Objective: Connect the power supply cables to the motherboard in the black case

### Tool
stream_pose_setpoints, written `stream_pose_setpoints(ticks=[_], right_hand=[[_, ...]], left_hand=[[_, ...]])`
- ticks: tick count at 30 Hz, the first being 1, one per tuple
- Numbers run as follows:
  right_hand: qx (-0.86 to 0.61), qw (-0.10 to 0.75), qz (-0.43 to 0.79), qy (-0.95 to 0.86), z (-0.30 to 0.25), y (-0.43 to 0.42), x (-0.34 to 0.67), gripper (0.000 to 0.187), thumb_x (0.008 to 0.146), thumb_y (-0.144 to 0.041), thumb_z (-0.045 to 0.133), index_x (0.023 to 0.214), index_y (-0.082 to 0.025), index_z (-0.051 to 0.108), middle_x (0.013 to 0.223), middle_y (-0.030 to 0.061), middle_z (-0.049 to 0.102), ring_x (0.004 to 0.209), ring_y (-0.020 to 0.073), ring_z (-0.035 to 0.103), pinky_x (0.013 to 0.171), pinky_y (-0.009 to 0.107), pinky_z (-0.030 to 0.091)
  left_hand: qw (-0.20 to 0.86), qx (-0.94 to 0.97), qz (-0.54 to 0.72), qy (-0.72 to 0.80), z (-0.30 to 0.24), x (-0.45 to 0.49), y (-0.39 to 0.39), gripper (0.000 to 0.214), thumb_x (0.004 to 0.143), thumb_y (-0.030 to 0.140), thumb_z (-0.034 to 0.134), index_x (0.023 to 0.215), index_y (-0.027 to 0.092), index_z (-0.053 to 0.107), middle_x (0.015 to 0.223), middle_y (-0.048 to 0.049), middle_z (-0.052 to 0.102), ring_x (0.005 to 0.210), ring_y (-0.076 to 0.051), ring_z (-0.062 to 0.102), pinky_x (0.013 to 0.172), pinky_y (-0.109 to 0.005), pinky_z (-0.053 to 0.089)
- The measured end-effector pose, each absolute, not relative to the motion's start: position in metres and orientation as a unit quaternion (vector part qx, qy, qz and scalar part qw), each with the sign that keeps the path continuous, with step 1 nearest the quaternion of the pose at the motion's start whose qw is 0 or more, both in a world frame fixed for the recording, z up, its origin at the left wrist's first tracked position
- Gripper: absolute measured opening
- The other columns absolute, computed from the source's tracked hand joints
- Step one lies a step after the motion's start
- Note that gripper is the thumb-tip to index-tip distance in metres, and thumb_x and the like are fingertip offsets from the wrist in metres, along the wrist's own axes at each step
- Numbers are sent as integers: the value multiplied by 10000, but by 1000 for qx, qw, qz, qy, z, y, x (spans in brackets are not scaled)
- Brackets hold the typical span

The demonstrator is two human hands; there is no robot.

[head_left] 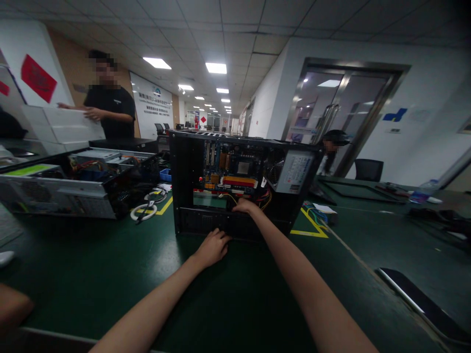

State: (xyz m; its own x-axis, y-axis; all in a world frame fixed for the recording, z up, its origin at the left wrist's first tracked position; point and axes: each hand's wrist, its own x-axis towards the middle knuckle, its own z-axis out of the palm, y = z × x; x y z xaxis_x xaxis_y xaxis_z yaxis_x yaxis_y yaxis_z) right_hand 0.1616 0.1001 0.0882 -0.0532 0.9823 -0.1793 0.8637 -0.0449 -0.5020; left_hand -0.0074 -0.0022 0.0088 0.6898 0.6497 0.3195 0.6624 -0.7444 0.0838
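A black computer case [206, 219] stands upright on the green table with its side open towards me. Inside are a motherboard [241, 169], a silver power supply [296, 171] and coloured cables [267, 198]. My right hand [243, 206] reaches in over the lower rail, near a thin yellow wire, with its fingers curled together. What those fingers hold is hidden. Low down in front of the case, my left hand [213, 247] lies palm down with fingers loosely bent, its fingertips against the bottom panel and nothing visible in them.
Another opened computer case [73, 196] lies at the left, beside coiled white cable [143, 212]. Cables [314, 214], a water bottle [425, 191] and a black phone-like slab [415, 294] are on the right. One person [114, 108] stands back left; another [333, 142] is behind the case.
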Motion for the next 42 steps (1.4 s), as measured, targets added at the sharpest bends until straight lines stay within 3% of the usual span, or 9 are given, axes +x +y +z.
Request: stream_pose_setpoints(ticks=[4, 8, 13, 16, 19, 25, 30, 34, 42], right_hand=[[-650, 85, 200, -728, 85, 105, 161, 142, 604, -241, 647, 673, -123, 607, 673, 26, 616, 592, 114, 556, 451, 162, 345], [-641, 99, 181, -739, 85, 106, 162, 113, 642, -237, 620, 641, -127, 593, 590, 25, 590, 563, 114, 545, 456, 165, 333], [-631, 226, 123, -732, 96, 89, 162, 101, 700, -177, 547, 602, -154, 553, 569, 35, 563, 605, 130, 542, 524, 180, 344], [-590, 326, 77, -735, 103, 58, 155, 58, 738, -165, 504, 713, -171, 556, 664, 37, 575, 690, 137, 540, 590, 188, 351], [-555, 361, 26, -749, 100, 11, 145, 117, 788, -185, 431, 844, -187, 534, 742, 35, 574, 703, 131, 525, 638, 204, 358], [-516, 303, -47, -800, 59, -68, 148, 195, 817, -241, 375, 711, -180, 527, 712, 76, 562, 753, 170, 503, 700, 259, 353], [-544, 218, 34, -809, 18, -72, 164, 184, 834, -229, 340, 777, -179, 508, 687, 33, 560, 613, 123, 517, 576, 221, 339], [-552, 140, 67, -820, 2, -62, 170, 134, 823, -240, 372, 808, -195, 497, 716, 9, 582, 615, 117, 538, 554, 209, 322], [-545, 137, 46, -826, -1, -61, 169, 88, 807, -215, 394, 834, -199, 477, 763, 9, 590, 658, 120, 555, 563, 203, 308]], left_hand=[[22, -917, -165, -362, 10, -7, -3, 313, 788, 177, 463, 1097, 197, 504, 957, -58, 533, 927, -205, 457, 843, -341, 366], [21, -918, -155, -366, 12, -7, -4, 307, 797, 182, 454, 1099, 203, 499, 957, -59, 530, 936, -208, 451, 825, -334, 371], [23, -917, -154, -367, 12, -7, -4, 302, 794, 181, 462, 1092, 198, 503, 957, -63, 529, 932, -212, 451, 819, -333, 373], [23, -918, -153, -366, 11, -7, -4, 310, 795, 182, 462, 1102, 199, 500, 973, -65, 531, 940, -214, 451, 835, -340, 365], [22, -918, -152, -365, 9, -6, -3, 313, 803, 185, 453, 1112, 207, 491, 983, -62, 531, 946, -207, 456, 857, -352, 349], [29, -916, -158, -368, 6, -5, -3, 252, 824, 216, 430, 1060, 194, 516, 953, -60, 533, 932, -202, 458, 852, -354, 350], [21, -915, -166, -366, 9, -5, -5, 306, 789, 171, 461, 1091, 198, 507, 959, -57, 538, 934, -204, 447, 815, -326, 367], [17, -915, -170, -365, 9, -5, -4, 304, 790, 167, 453, 1087, 195, 512, 952, -57, 542, 913, -203, 451, 797, -321, 374], [16, -914, -169, -368, 10, -6, -5, 316, 793, 162, 454, 1103, 205, 500, 980, -59, 533, 939, -201, 447, 806, -320, 371]])
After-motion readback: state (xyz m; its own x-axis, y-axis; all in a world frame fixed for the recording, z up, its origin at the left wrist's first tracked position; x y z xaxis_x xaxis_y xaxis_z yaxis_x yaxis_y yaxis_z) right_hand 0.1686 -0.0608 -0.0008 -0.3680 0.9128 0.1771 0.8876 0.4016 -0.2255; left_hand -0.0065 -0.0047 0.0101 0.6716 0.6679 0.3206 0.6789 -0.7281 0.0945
